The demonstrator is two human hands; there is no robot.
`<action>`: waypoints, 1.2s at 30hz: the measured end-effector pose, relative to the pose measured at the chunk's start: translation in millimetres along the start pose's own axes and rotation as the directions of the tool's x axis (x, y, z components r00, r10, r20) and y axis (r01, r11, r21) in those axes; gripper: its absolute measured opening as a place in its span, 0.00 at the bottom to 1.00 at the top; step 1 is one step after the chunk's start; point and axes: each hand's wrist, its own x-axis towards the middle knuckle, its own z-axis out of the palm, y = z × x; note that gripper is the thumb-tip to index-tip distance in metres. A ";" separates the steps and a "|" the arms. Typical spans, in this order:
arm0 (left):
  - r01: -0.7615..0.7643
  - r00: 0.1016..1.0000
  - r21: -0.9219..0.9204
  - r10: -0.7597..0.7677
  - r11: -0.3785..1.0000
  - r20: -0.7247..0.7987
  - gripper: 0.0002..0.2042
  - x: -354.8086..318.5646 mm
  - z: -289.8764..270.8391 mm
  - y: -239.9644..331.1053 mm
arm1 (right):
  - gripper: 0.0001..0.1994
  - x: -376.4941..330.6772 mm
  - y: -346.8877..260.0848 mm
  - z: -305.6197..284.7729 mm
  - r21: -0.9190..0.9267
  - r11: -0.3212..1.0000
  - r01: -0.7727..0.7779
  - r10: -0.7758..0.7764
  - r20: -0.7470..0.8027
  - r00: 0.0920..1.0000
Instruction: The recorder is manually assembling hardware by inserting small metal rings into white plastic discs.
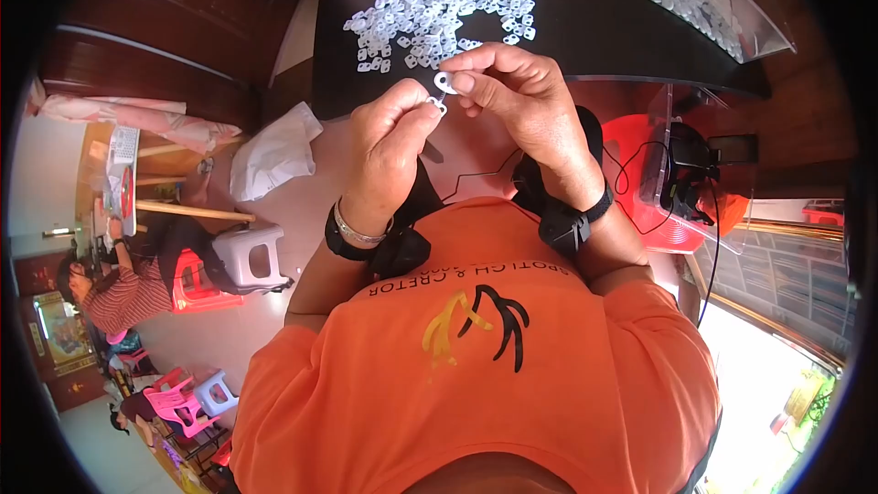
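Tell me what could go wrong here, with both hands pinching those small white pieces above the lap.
The left hand and right hand pinch the small white pieces only at the fingertips, past the black table edge, so a slip would likely drop one to the floor. The pile of white parts lies loose near that edge and a nudge could scatter it.

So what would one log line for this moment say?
left hand: pinching small white piece | right hand: pinching white ring piece | white parts pile on black table
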 end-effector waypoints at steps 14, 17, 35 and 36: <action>0.004 1.000 -0.005 -0.004 1.000 0.000 0.07 2.5 -4.6 -3.7 | 0.07 4.5 2.7 1.8 0.048 0.997 -0.068 0.068 0.002 0.998; 0.028 1.000 -0.019 -0.028 0.999 0.000 0.07 3.5 -5.0 -4.3 | 0.07 6.5 6.1 1.8 0.052 0.997 -0.057 0.058 0.000 0.998; 0.009 1.000 -0.051 -0.010 0.999 -0.026 0.08 3.8 -5.6 1.3 | 0.07 11.0 4.2 3.1 0.201 0.954 -0.221 0.225 0.004 0.974; 0.009 1.000 -0.051 -0.010 0.999 -0.027 0.08 4.0 -5.6 0.9 | 0.07 10.9 4.5 3.7 0.201 0.954 -0.221 0.225 0.004 0.974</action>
